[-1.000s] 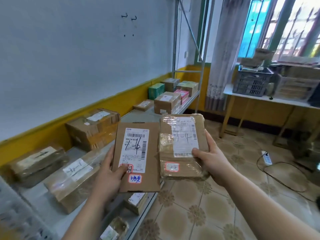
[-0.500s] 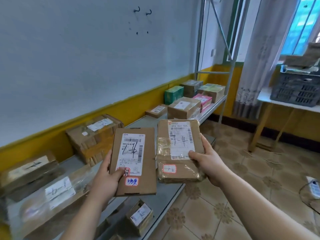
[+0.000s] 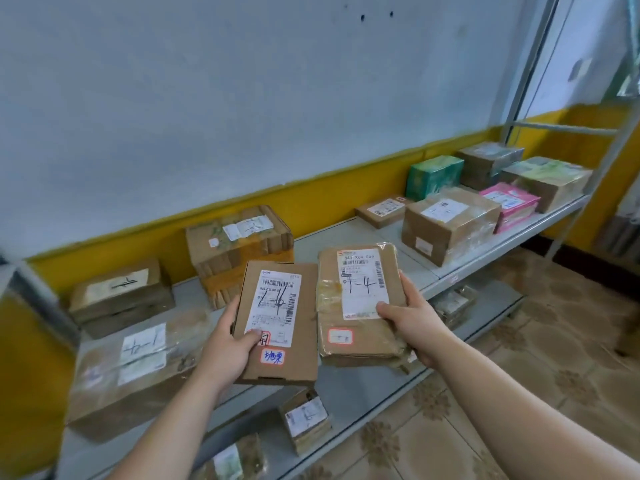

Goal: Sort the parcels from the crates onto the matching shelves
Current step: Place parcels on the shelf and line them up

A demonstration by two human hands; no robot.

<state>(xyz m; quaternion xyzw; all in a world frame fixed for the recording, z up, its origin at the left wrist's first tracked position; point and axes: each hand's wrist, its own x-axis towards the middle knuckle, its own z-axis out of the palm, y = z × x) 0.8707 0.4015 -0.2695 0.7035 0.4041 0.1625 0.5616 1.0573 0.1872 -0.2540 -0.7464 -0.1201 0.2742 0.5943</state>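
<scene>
Fourteen parcels are in view. Two hands hold one each: the left hand (image 3: 225, 341) has the 1-16 parcel (image 3: 280, 323) and the right hand (image 3: 415, 327) has the 1-4 parcel (image 3: 360, 299). Nine lie on the upper shelf (image 3: 346, 233), from 8 o'clock round to 2 o'clock: seven of brown cardboard, one green box (image 3: 434, 176) and one pink packet (image 3: 509, 206). Three lie on the lower shelf (image 3: 363, 393), two near 6 o'clock and one near 4 o'clock.

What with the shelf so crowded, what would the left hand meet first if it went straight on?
Probably the orange-taped cardboard box: the left hand and its 1-16 parcel point straight at it, though depth is unclear.
</scene>
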